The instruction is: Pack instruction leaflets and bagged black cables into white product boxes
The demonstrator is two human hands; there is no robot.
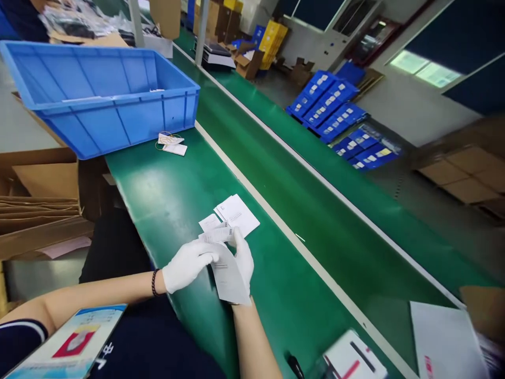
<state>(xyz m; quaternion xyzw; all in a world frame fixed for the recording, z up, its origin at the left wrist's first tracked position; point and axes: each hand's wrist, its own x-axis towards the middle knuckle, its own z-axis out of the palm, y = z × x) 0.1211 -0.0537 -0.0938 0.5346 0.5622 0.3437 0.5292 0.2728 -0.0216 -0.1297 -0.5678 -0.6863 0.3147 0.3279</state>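
While the gloved left hand (187,266) pinches a printed leaflet (231,287) at its upper edge, the gloved right hand (243,258) cups it from behind, and its thumb seems to press a printed slip (215,235) just beyond that pinch. So both hands are gripping paper, lightly by the look of it; how many layers lie between the fingers, I can't tell.

And here's the danger: glove fabric dulls touch, so two sheets could pass for one. Watch that leaflet's lower end, too, drooping free toward the right wrist; a careless pull could crease it, or the slip could slide out as the thumb lifts.

Just past the grip, on the green workbench (158,184), lie a small white card (209,221) and a loose stack of leaflets (242,213). They're close, so close! A knuckle brushing them could fan the stack or mix held sheets with lying ones. Further out runs a pale edge strip (284,226), then the green conveyor belt (276,189); a hard nudge might send paper across. Whether that belt is running, I can't tell.

Well away, beyond the left hand, string-looped tags (173,145) sit beside a blue plastic crate (118,126), out of accidental reach for now.
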